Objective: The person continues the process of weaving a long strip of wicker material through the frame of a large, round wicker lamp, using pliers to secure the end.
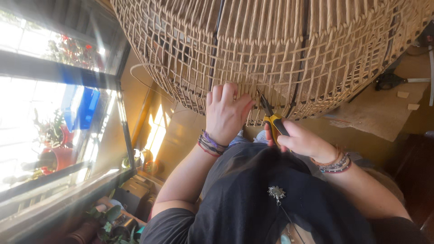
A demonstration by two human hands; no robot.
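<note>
Your left hand [226, 113] is pressing flat on the big woven basket [280, 49], fingers curled onto the strands, so the weave is staying put. Just beside it, your right hand [300, 141] is closing tight around the yellow-handled pliers [272, 118]. Their tip is poking into the weave right next to your left fingers, so it is reaching the strand you are steadying.

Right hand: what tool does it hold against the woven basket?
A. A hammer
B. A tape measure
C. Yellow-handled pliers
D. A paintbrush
C: the right hand grips yellow-handled pliers, their dark tip at the woven basket beside the left hand.
</note>
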